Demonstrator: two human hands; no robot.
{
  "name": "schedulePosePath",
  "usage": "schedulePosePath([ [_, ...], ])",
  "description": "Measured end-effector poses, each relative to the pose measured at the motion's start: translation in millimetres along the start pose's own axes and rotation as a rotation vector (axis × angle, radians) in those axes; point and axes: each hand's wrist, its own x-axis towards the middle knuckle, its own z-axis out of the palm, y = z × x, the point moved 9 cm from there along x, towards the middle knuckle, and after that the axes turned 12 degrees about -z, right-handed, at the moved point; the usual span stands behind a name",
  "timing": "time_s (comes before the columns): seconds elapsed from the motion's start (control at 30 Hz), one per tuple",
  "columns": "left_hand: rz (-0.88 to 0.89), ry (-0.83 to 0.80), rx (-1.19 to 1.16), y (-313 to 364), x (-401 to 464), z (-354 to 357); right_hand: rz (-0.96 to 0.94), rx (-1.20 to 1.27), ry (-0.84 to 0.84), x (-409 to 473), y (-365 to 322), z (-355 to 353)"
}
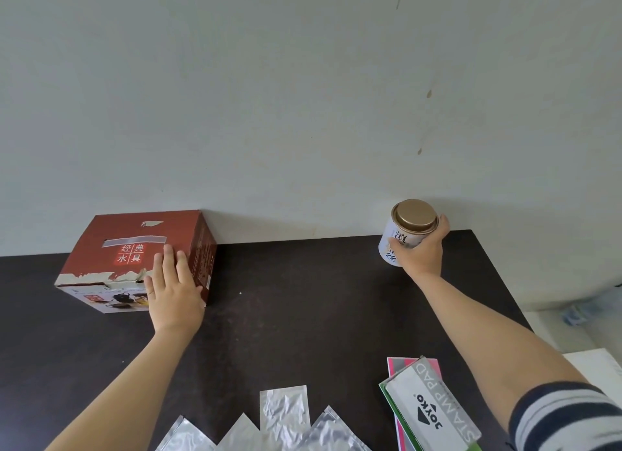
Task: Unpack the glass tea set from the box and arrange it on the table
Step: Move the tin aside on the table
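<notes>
A person's two bare arms reach forward over a dark table that meets a pale wall.

The box, red-brown cardboard with white Chinese characters on its lid, sits closed at the far left of the table, against the wall. Its long axis runs left to right, roughly along the wall, with one corner turned slightly toward the viewer. A strip of tape crosses the lid.

The left hand lies flat and open on the box's near right corner, fingers spread and pointing away, gripping nothing.

The right hand is wrapped around a white tin with a gold lid, at the far right near the wall, leaning left.

Along the near edge lie silver foil packets and a stamp pad resting on coloured sheets. A striped sleeve covers the right upper arm.
</notes>
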Motion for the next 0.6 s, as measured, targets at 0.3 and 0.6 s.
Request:
schedulePosePath([
  [0.3, 0.001, -0.007, 0.017, 0.2, -0.5, -2.6, 0.206, 0.093, 0.107, -25.1, 3.5, 4.0],
  [0.6, 0.063, -0.017, 0.054, 1.5, -0.3, -13.5, 0.464, -0.022, 0.151, -130.6, -54.7, 73.2],
])
